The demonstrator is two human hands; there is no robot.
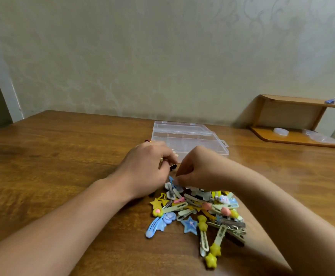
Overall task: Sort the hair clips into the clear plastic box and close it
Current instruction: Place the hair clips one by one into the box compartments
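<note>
A heap of colourful hair clips (198, 208) lies on the wooden table (53, 156), with stars, flowers and long snap clips in yellow, blue, pink and pale green. Behind it stands the clear plastic box (188, 137) with inner dividers; its lid looks down. My left hand (148, 166) sits just left of the heap's far end, fingers curled around a small dark clip (173, 166). My right hand (198, 168) hovers over the heap's far edge, fingertips pinching a blue clip (171, 179) at the top of the pile.
A low wooden shelf (294, 124) stands at the back right against the wall, holding a small round clear lid (281, 131) and plastic wrap. A small blue object rests on its top board. The wall runs close behind the box.
</note>
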